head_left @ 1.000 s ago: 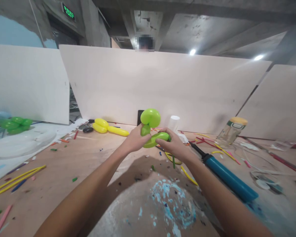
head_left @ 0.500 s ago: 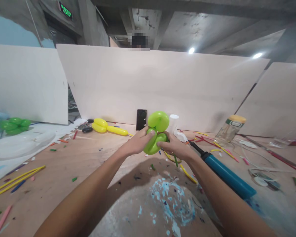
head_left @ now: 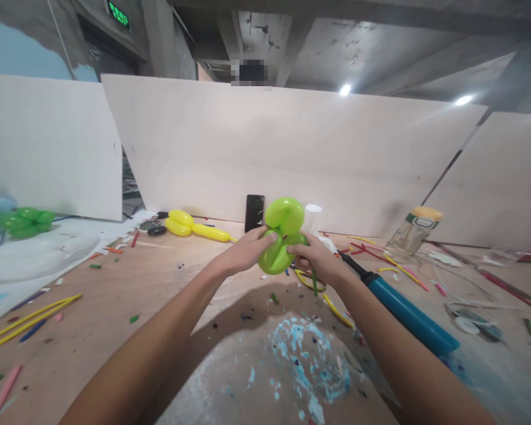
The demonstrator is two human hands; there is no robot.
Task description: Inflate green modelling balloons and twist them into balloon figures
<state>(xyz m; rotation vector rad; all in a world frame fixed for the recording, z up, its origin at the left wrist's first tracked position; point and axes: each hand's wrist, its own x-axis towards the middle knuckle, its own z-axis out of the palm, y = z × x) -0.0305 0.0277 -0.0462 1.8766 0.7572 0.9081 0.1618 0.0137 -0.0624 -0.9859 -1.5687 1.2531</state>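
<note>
A lime-green twisted balloon (head_left: 285,216), made of several rounded loops, is held up above the table between both hands. My left hand (head_left: 249,248) grips its left side, thumb against the lower loop near the twist. From the right, my right hand (head_left: 315,257) holds the lower loops, with thumb and fingers closed on them. The fingers behind the balloon are hidden. Below my right hand hangs or lies a narrow green strip (head_left: 315,283); I cannot tell whether it joins the balloon. Yellow-handled scissors (head_left: 304,280) lie just beneath that hand.
A blue hand pump (head_left: 411,313) lies to the right, near a yellow-lidded jar (head_left: 416,233). A phone (head_left: 253,213) leans on the white partition (head_left: 265,147), beside a white cup (head_left: 312,218). At left are a yellow balloon (head_left: 194,227) and a green balloon (head_left: 29,221). A person is behind the partition.
The fingers of my right hand have shifted slightly right on the balloon, and its lower right loop shows more. Both hands still hold it in about the same place.
</note>
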